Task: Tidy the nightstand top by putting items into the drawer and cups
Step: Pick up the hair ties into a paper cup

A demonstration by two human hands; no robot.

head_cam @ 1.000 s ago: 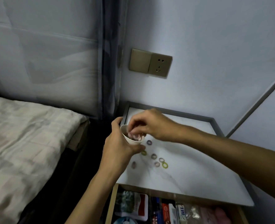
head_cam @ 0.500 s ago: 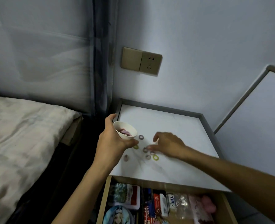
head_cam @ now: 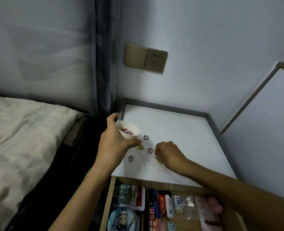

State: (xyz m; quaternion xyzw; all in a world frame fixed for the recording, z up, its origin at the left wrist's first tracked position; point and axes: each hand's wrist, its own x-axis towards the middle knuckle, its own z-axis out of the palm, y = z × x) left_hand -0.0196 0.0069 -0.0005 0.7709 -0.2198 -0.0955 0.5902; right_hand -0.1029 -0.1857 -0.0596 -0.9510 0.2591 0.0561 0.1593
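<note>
Four small elastic rings lie loose on the white bench of the nightstand. A purple ring lies nearest the back, a green ring is just beside the thumb of the left hand, a brownish ring lies between the two hands, and a pale mauve ring is close to the front edge.

The left hand is at the left side of the bench. Its fingers and thumb are wrapped around a white paper cup, which it holds above the surface. The cup is tilted with its mouth toward the right, and some pink and purple rings are already inside it.

The right hand rests on the bench near the front, well apart from the cup. Its fingers are bent down and pinch a yellow-green ring against the surface. A second, lighter ring may be under the fingertips, but I cannot tell this clearly.

Below the front edge the drawer stands open and is filled with packets, small boxes and a round badge with a cartoon figure. A brass-coloured wall socket is on the wall behind, and a bed is at the left.
</note>
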